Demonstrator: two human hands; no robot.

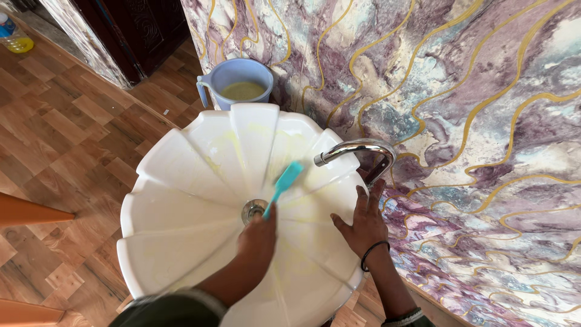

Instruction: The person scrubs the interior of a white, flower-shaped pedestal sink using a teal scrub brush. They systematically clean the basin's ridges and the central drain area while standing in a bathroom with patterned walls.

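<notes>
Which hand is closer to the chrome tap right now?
The right hand: it rests flat on the basin rim just below the tap. The left hand is farther, over the drain, holding the teal brush.

We see a bright, evenly daylit scene with soft light and hardly any hard shadows. The white basin (181,200) is nearly blown out, so its ribs look faint. The chrome tap (357,151) carries a sharp highlight. The near sleeve (175,306) at the bottom edge is blurred, and the wide lens bends the floorboards (54,133) at the left.
</notes>
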